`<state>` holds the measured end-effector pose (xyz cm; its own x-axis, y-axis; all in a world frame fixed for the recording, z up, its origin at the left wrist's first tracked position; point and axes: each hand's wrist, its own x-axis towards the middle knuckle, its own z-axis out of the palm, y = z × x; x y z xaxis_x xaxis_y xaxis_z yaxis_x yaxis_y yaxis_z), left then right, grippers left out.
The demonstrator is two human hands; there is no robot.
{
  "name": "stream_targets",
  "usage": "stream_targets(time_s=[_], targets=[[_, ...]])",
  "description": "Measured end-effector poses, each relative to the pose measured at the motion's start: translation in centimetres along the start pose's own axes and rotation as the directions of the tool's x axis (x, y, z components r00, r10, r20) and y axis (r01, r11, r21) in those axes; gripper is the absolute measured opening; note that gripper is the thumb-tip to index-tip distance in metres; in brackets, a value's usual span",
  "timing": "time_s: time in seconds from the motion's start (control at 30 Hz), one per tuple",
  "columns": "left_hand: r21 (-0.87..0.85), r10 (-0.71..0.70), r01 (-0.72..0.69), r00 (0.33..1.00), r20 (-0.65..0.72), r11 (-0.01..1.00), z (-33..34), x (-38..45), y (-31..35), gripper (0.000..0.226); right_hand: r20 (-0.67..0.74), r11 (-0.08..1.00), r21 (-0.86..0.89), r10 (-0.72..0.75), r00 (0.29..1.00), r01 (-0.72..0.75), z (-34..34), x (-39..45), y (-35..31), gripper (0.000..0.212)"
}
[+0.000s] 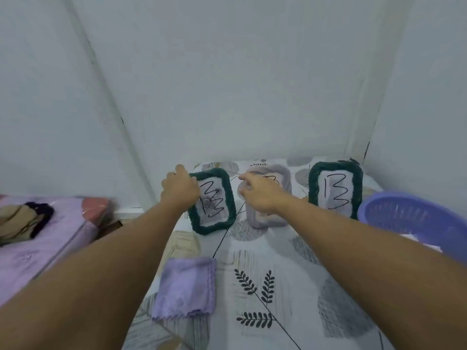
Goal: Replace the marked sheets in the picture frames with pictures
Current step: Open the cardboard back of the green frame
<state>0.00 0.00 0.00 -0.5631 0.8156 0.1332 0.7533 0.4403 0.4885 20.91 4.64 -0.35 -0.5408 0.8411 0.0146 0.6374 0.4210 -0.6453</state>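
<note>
Three picture frames stand upright at the back of a leaf-patterned table point(255, 281). The left green frame point(212, 201) holds a white sheet marked in black; my left hand point(180, 188) grips its upper left edge. In front of the middle lilac frame point(270, 198), whose marked sheet is mostly hidden, my right hand point(260, 193) reaches with fingers apart, and I cannot tell whether it touches it. The right green frame point(336, 189) shows a sheet marked "13" and stands untouched.
A purple plastic basket point(414, 218) sits at the table's right edge. A folded lilac cloth point(186, 289) lies near the front left. Left of the table is a bed with a pink cover point(32, 251) and a dark bundle point(22, 223). Walls close in behind.
</note>
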Motion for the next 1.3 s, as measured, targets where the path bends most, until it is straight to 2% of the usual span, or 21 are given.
stream_targets(time_s=[0.13, 0.2, 0.27, 0.5, 0.63, 0.87, 1.0, 1.1, 1.2, 1.3], targets=[[-0.278, -0.169, 0.195, 0.979, 0.118, 0.941, 2.3, 0.3, -2.4, 0.044, 0.042, 0.996, 0.076, 0.041, 0.998, -0.044, 2.1, 0.4, 0.5, 0.05], [-0.432, -0.193, 0.262, 0.961, 0.197, 0.863, 3.6, 0.3, -3.2, 0.041, 0.064, 0.992, 0.111, 0.061, 0.996, -0.068, 2.9, 0.5, 0.6, 0.049], [-0.531, -0.199, 0.28, 0.958, 0.206, 0.8, 4.3, 0.2, -3.6, 0.04, 0.074, 0.992, 0.12, 0.037, 0.997, -0.046, 3.4, 0.6, 0.5, 0.049], [-0.643, -0.204, 0.305, 0.952, 0.228, 0.702, 5.9, 0.7, -5.6, 0.024, 0.105, 0.988, 0.144, 0.048, 0.993, -0.063, 4.8, 0.9, 0.9, 0.053], [-0.72, -0.147, 0.276, 0.96, 0.238, 0.637, 5.7, 0.5, -6.5, 0.017, 0.116, 0.981, 0.183, 0.041, 0.992, -0.062, 5.2, 0.5, 1.0, 0.052], [-0.843, -0.064, 0.244, 0.968, 0.244, 0.478, 3.8, -1.1, -7.6, 0.013, 0.035, 0.938, 0.333, 0.089, 0.995, -0.096, 6.3, -0.7, 1.3, 0.056], [-0.886, 0.024, 0.262, 0.956, 0.293, 0.382, 2.7, -2.9, -7.8, 0.012, 0.023, 0.84, 0.527, 0.137, 0.99, -0.129, 6.3, -1.3, 1.3, 0.055], [-0.885, 0.087, 0.281, 0.938, 0.335, 0.37, 2.5, -4.5, -7.1, 0.016, 0.097, 0.667, 0.725, 0.148, 0.984, -0.172, 6.2, -1.6, 1.4, 0.059], [-0.887, 0.116, 0.294, 0.928, 0.354, 0.355, 2.9, -5.9, -6.2, 0.018, 0.148, 0.529, 0.82, 0.177, 0.973, -0.22, 6.5, -1.8, 2.0, 0.071], [-0.893, 0.131, 0.303, 0.923, 0.362, 0.334, 3.3, -7.0, -5.3, 0.017, 0.149, 0.44, 0.863, 0.249, 0.957, -0.249, 6.1, -2.6, 2.8, 0.054]])
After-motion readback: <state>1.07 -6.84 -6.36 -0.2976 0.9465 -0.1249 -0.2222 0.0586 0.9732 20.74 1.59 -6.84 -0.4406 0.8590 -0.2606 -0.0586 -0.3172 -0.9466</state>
